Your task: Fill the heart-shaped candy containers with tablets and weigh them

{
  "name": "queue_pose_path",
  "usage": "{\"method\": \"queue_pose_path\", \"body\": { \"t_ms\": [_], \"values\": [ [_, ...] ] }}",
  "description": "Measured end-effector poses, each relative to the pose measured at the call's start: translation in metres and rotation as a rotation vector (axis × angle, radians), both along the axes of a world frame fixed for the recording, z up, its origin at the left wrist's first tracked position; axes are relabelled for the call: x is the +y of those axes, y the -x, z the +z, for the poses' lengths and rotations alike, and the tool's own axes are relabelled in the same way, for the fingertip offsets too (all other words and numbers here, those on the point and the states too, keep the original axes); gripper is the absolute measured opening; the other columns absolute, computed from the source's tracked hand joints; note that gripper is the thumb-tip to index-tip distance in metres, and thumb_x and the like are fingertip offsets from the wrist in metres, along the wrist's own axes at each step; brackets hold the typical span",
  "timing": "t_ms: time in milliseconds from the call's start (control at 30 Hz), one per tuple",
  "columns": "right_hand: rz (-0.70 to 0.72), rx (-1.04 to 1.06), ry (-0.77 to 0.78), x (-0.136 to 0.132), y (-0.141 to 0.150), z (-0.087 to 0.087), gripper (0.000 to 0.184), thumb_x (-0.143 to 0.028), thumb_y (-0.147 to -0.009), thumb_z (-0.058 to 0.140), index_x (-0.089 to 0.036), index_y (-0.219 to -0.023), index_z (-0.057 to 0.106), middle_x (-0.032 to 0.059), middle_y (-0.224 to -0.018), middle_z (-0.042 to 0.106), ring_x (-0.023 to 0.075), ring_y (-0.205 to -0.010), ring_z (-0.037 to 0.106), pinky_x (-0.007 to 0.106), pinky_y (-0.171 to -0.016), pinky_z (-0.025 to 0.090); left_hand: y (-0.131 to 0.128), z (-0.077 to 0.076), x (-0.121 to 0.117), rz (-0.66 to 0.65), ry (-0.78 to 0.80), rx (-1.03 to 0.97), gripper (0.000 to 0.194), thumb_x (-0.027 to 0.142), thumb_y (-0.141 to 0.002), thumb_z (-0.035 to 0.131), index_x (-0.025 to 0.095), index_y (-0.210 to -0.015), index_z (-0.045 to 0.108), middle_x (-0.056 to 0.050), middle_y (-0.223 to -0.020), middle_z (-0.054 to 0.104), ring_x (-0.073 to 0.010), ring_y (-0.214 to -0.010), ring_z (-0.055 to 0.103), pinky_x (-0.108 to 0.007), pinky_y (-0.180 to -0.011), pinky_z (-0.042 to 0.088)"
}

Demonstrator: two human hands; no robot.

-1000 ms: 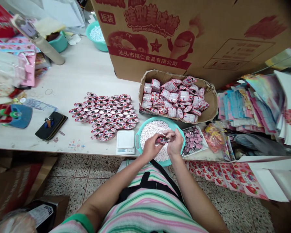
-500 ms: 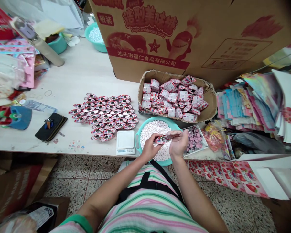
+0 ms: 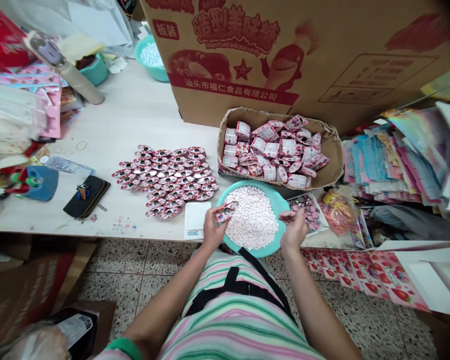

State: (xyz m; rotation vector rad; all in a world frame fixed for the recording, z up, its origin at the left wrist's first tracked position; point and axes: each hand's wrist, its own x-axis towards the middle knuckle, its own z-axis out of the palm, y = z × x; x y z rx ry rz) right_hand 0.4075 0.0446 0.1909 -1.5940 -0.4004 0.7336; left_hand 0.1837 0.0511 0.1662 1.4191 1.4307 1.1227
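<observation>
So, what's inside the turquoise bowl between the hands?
A heap of small pale pieces fills most of the turquoise bowl. The left hand and the printed packet it holds overlap the bowl's left edge, hiding what's behind them. The bottom is covered from view.

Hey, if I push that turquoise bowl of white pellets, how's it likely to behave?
The bowl would probably feel heavy, as white pellets cover most of its inside. They look loose and small, so a jolt may spill some. Its front rim seems to overhang the table, so pressing there might tip it.
</observation>
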Motion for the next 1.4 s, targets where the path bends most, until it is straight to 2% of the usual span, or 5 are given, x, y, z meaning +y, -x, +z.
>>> {"method": "queue_pose_path", "body": {
  "t_ms": [267,467,733,1133,1400],
  "values": [
    [0.314,-0.152,0.201,-0.012,-0.008,-0.043,0.052,-0.062,-0.08,0.041,-0.016,-0.069,0.061,0.0041,-0.066,0.062,0.0155,-0.063,0.057,0.03,-0.064,0.045,0.066,-0.012,-0.019,0.107,0.09,0.204,0.039,0.03,-0.077,0.064,0.021,-0.112,0.05,-0.007,-0.111,0.06,-0.0206,-0.103,0.059,-0.036,-0.089,0.049],
    [0.951,-0.793,0.317,-0.034,0.005,-0.101,0.041,-0.051,-0.08,0.05,-0.018,-0.102,0.06,0.0126,-0.104,0.061,0.0254,-0.099,0.054,0.039,-0.087,0.041,0.05,0.009,-0.02,-0.015,0.019,0.275,0.036,0.025,-0.079,0.062,0.023,-0.114,0.053,-0.006,-0.109,0.061,-0.0205,-0.104,0.057,-0.038,-0.091,0.046],
    [1.079,-0.868,0.426,-0.036,0.021,-0.128,0.028,-0.045,-0.087,0.041,-0.021,-0.083,0.054,0.0073,-0.082,0.059,0.0213,-0.08,0.055,0.031,-0.07,0.039,0.035,0.029,-0.016,-0.148,-0.017,0.28,0.038,0.023,-0.081,0.06,0.025,-0.117,0.051,-0.006,-0.113,0.06,-0.0201,-0.106,0.055,-0.037,-0.092,0.046],
    [0.279,0.783,0.1,0.019,0.019,-0.029,0.012,-0.031,-0.068,0.052,-0.021,-0.07,0.046,-0.0069,-0.054,0.038,0.0058,-0.039,0.027,0.02,-0.035,0.017,0.015,0.028,-0.004,-0.237,0.078,0.324,0.034,0.023,-0.079,0.063,0.024,-0.112,0.056,-0.005,-0.105,0.061,-0.0199,-0.1,0.056,-0.035,-0.088,0.046],
    [0.1,0.882,-0.113,0.027,0.06,0.026,0.011,-0.028,-0.071,0.053,-0.02,-0.068,0.046,-0.0056,-0.058,0.046,0.0048,-0.044,0.039,0.016,-0.038,0.028,-0.019,0.035,-0.002,-0.385,0.036,0.344,0.038,0.019,-0.075,0.065,0.024,-0.113,0.058,-0.004,-0.095,0.063,-0.0192,-0.091,0.055,-0.033,-0.08,0.048]
  ]
}}
